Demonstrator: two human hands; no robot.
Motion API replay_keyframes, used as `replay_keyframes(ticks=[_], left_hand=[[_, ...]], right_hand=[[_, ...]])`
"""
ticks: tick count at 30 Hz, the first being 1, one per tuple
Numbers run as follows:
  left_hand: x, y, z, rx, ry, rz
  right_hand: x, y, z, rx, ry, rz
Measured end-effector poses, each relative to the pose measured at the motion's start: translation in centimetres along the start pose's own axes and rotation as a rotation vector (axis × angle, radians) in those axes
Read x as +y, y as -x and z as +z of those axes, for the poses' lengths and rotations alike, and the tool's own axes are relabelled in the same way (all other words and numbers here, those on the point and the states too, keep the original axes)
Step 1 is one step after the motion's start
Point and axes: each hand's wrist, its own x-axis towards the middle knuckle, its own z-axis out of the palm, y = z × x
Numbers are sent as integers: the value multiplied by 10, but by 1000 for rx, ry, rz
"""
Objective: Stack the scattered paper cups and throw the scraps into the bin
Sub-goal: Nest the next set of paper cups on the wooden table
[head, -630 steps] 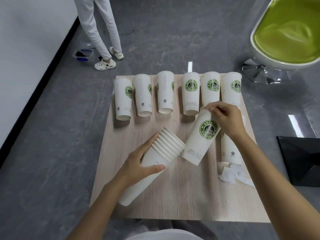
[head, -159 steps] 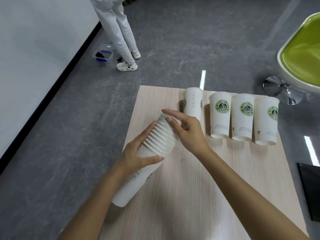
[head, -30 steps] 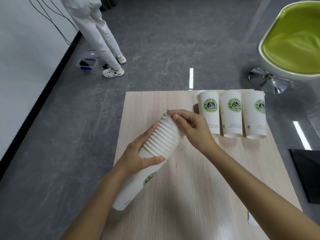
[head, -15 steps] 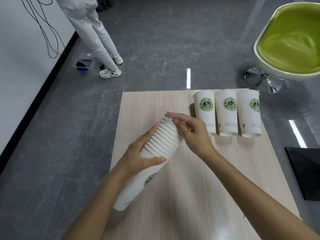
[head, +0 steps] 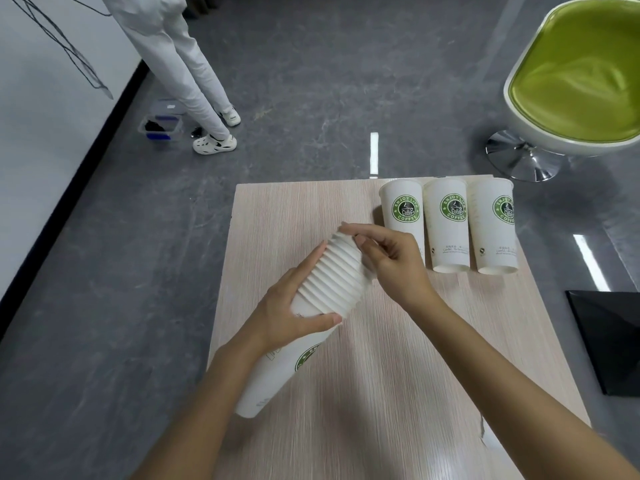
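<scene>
Gripping the stack of cups [head: 329,282] around its banded rims, the left hand [head: 291,317] holds it slanted over the table [head: 381,393], with the base toward the near left. The right hand [head: 391,261] curls its fingers over the stack's far end, fingertips on the topmost rim. A row of three single cups [head: 448,223] sits side by side at the table's far right, just beyond the right hand

Pale wood-grain table [head: 381,375] on a grey floor [head: 104,306]; at its upper right corner, three white paper cups [head: 450,230] with green logos in a close row; small white scrap [head: 484,436] by its lower right edge
</scene>
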Motion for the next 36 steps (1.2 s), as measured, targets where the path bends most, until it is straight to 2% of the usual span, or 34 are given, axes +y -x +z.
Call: replay_keyframes(ticks=[12,21,36], left_hand=[[5,-23,1,17,4,2],[-4,-37,-3,11,50,-29],[-9,-65,-10,16,144,-51]], right_hand=[[4,-26,-18,-7,-17,-39],[18,-63,-49,60,14,-24],[50,-137,-85,134,493,-6]])
